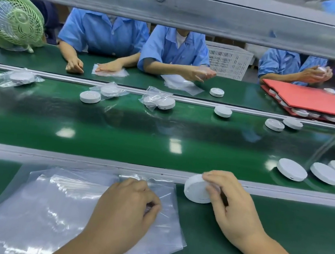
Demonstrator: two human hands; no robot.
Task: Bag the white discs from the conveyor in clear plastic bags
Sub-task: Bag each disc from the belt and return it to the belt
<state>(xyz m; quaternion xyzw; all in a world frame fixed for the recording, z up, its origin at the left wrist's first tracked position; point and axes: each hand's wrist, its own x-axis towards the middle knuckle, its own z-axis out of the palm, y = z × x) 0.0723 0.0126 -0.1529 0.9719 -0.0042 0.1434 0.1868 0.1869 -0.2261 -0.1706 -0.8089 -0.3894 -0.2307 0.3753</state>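
Note:
My right hand [231, 202] grips a white disc [195, 190], tilted on its edge on the near green shelf just below the conveyor rail. My left hand [129, 208] lies on a stack of clear plastic bags [51, 207], fingers curled and pinching the top bag near its right edge. Three more white discs [292, 169] lie on the green conveyor belt [140, 136] at the right. Further along the belt's far side lie loose discs [223, 111] and discs in bags [21, 78].
A metal rail [74, 158] separates my shelf from the belt. Across the belt, several people in blue shirts [172, 49] work with bags. A green fan [15, 21] stands far left, a red tray [309, 98] of discs far right, and a white crate [227, 60] behind.

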